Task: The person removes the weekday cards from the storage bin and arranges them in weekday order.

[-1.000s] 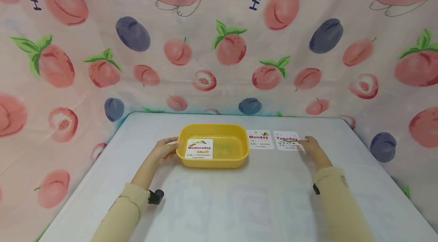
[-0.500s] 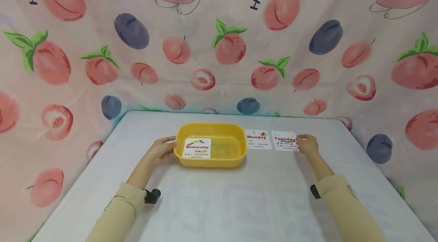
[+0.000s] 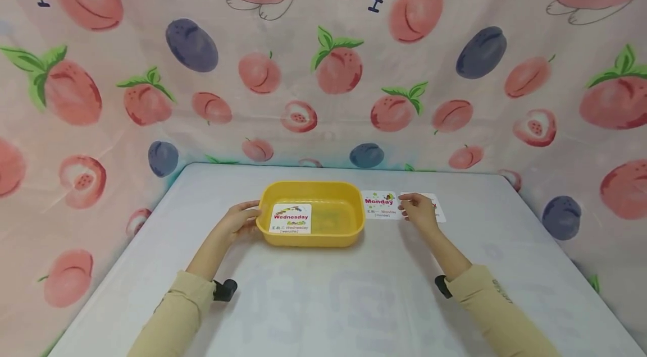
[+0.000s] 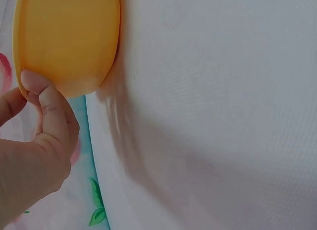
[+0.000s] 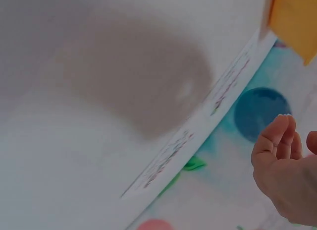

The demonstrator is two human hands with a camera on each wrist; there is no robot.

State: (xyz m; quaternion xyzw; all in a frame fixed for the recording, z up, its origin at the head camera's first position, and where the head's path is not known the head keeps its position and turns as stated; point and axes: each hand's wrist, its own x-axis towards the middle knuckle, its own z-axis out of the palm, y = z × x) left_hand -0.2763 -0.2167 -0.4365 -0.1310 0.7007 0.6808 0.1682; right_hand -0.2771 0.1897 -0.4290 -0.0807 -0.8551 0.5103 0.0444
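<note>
My left hand holds the left end of a yellow plastic basin. In the left wrist view its thumb and fingers pinch the rim. Inside the basin lies a white Wednesday card. To the basin's right, a Monday card and a Tuesday card lie side by side on the table. My right hand is raised over the Tuesday card, hiding much of it, and its fingers are loosely bent. The right wrist view shows that hand with nothing in its fingers.
A white cloth covers the table. Behind it hangs a pink curtain printed with peaches and plums. Each wrist carries a small black camera.
My right hand has moved left, from the Tuesday card's right edge to its left side, beside the Monday card. The left hand stays at the basin's rim.
</note>
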